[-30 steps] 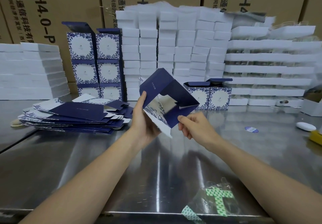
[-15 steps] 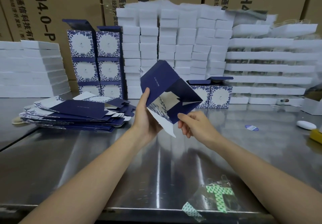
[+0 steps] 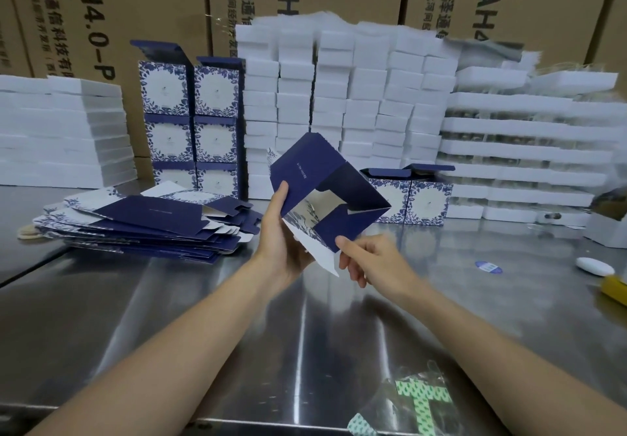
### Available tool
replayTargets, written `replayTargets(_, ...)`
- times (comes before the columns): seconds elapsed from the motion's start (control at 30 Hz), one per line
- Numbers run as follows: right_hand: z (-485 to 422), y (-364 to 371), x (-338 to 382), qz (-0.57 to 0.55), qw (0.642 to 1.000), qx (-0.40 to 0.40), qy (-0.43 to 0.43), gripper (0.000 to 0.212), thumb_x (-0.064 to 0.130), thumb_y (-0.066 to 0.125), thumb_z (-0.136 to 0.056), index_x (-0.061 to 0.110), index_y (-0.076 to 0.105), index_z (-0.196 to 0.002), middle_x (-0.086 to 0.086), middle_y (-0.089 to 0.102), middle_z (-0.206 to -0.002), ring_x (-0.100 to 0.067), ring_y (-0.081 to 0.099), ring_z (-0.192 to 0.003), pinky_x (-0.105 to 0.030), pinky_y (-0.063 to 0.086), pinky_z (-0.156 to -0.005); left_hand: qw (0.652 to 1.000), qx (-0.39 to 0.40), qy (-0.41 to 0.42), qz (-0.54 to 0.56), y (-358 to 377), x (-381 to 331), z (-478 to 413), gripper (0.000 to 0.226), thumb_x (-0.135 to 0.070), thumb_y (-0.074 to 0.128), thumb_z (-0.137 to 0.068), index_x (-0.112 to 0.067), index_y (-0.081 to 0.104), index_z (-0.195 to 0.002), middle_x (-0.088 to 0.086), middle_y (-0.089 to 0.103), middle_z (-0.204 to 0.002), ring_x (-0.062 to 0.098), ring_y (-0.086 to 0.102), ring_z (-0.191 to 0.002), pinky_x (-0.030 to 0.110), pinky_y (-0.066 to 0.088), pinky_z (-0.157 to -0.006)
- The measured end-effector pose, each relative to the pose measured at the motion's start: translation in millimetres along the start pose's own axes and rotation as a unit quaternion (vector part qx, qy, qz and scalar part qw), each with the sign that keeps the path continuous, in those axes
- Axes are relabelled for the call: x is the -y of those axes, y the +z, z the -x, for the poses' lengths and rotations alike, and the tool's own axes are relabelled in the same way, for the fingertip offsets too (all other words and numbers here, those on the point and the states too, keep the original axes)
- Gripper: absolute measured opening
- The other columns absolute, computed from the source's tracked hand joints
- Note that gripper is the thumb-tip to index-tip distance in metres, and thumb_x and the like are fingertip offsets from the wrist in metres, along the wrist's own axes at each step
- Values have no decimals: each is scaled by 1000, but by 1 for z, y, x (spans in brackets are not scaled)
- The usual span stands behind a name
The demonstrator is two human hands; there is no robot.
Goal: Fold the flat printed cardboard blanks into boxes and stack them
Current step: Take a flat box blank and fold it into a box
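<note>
A half-opened navy box blank (image 3: 322, 184) with blue floral print and a silver inside hangs tilted above the steel table (image 3: 152, 300). My left hand (image 3: 283, 232) grips its left edge, thumb on the navy panel. My right hand (image 3: 369, 259) pinches the lower navy flap near the white edge. A pile of flat blanks (image 3: 146, 222) lies at the left. Folded floral boxes stand stacked (image 3: 190, 123) behind that pile, and two more folded boxes (image 3: 410, 198) sit behind the held blank.
White foam blocks (image 3: 346, 103) and white trays (image 3: 529, 150) are piled along the back, more trays (image 3: 61, 130) at far left, brown cartons (image 3: 101, 11) behind. A plastic wrapper with a green pattern (image 3: 420, 401) lies near the front edge; a white oval object (image 3: 595, 266) and a round sticker (image 3: 488, 266) lie right.
The blank has opened a little wider and shifted slightly in my hands. My right thumb stays on the lower flap; both hands remain in nearly the same place.
</note>
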State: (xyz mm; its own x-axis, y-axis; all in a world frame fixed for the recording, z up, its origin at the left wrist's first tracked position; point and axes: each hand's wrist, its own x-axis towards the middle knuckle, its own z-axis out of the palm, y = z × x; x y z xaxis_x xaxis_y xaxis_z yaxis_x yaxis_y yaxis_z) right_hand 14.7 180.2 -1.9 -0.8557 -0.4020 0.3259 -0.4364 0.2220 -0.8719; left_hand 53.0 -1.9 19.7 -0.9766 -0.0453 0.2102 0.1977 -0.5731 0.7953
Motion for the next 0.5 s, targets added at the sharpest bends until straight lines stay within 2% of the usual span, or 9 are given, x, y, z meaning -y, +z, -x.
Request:
replayTargets(0.2,1,1,5,-57,998,12,17,52,27,55,-109,3,67,-64,-9,56,-52,-14,46,-45,-22,38,-47,1000,5,-11,-4,2,-2,1,79,-76,59,-87,-17,69,-138,14,67,-142,38,61,-135,56,37,-122)
replayTargets(0.3,3,0,5,-37,998,42,23,50,31,55,-109,4,68,-69,-8,57,-55,-12,46,-44,-18,39,-48,1000,10,-3,-8,0,0,1,77,-74,60,-89,-16,69,-138,15,67,-142,39,61,-134,57,37,-122)
replayTargets(0.43,2,2,2,-5,1000,13,4,46,37,62,-105,7,70,-71,-3,56,-55,-15,49,-48,-16,39,-48,1000,1,5,2,-1,-1,0,75,-74,63,-88,-17,71,-136,15,68,-140,40,62,-133,54,43,-118)
replayTargets(0.5,2,2,2,-5,1000,5,-20,45,36,62,-106,6,70,-73,-2,57,-56,-15,50,-49,-17,39,-49,1000,-1,1,8,1,-2,1,74,-74,59,-89,-17,72,-134,15,69,-140,37,65,-129,51,47,-111)
